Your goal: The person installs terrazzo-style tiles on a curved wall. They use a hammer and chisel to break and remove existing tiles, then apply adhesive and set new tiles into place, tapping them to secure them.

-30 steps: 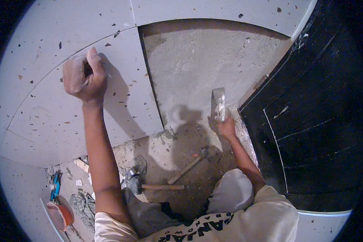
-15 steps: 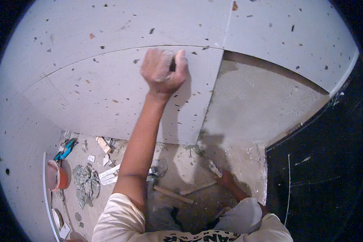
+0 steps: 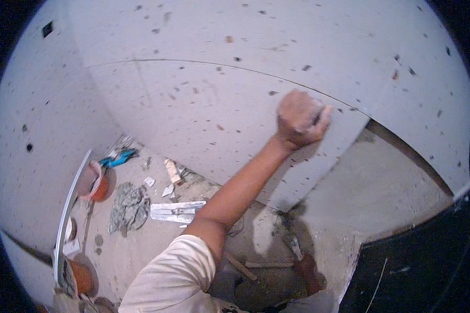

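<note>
My left hand [image 3: 302,119] is closed in a dusty fist against a pale speckled tile panel [image 3: 235,130] on the wall, just below its upper joint. Nothing shows in its fingers. Low down in shadow, my right hand [image 3: 308,266] is near the floor, dim and blurred. A narrow whitish piece [image 3: 296,248] sticks out from it, and I cannot make out what it is. To the right of the panel, the bare grey wall [image 3: 381,172] is exposed beneath the upper tile.
On the floor lie a notched trowel [image 3: 175,211], a crumpled grey cloth [image 3: 128,208], wooden sticks [image 3: 269,265] and a turquoise-handled tool [image 3: 119,158]. Orange buckets [image 3: 102,189] stand by a metal-edged panel [image 3: 70,214] at the left. A dark surface [image 3: 412,271] borders the right.
My view has turned, so the wall and floor items sit differently in it. My left fist now shows nearer the panel's right edge. My right hand stays low near the floor.
</note>
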### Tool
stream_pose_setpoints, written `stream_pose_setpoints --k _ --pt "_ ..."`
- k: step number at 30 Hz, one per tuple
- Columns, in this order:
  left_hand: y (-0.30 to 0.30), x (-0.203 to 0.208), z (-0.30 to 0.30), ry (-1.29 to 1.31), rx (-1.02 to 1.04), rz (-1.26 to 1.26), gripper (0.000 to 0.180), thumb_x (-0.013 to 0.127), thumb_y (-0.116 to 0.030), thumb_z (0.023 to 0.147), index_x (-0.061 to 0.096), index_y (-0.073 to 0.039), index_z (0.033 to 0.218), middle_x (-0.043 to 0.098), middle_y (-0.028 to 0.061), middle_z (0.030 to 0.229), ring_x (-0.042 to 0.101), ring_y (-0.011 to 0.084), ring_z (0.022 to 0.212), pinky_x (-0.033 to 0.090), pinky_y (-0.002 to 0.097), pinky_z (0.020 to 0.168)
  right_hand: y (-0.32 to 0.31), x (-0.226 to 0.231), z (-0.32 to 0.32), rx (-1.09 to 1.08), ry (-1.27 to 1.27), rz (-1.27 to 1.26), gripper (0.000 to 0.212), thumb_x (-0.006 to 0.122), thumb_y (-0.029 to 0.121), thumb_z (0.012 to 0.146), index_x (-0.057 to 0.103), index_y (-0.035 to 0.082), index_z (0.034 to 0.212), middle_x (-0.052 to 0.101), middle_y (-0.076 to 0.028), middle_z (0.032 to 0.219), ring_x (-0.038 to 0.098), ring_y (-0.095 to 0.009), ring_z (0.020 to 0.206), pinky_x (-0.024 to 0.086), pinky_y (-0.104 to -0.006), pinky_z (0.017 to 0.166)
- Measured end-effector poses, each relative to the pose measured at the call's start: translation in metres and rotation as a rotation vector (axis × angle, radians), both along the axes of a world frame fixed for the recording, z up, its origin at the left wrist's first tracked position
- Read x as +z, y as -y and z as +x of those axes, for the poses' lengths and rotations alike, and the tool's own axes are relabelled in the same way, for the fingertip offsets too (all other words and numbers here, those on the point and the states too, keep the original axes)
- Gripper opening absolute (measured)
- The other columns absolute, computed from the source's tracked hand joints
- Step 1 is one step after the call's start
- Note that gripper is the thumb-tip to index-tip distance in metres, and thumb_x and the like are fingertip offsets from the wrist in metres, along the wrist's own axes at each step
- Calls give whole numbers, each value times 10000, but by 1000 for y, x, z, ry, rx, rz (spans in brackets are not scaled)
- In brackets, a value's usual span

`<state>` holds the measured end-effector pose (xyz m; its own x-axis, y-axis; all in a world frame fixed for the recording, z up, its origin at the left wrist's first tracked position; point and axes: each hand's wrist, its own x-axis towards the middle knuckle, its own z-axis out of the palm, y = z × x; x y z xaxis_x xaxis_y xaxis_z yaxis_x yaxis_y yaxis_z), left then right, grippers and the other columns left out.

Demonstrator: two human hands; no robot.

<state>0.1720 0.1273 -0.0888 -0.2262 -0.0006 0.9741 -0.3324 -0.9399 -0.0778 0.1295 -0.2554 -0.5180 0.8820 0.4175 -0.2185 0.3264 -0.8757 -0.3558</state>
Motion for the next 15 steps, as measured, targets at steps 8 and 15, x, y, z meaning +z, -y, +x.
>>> stream_pose_setpoints --k 8,15 --pt "-8 -1 -9 53 -22 -1 185 715 -53 714 533 -78 695 457 77 621 461 273 558 371 400 520 -12 -5 -2 13 43 -28 666 803 413 707 612 -6 1188 665 -247 1085 639 -420 1014 502 -480 879" --pt "-1 0 -8 47 -24 -13 149 704 -48 717 562 -60 760 480 79 656 476 273 584 383 403 533 -4 -11 -1 -8 55 -34 699 811 440 695 609 -8 1193 662 -245 1092 635 -423 1018 499 -482 884"
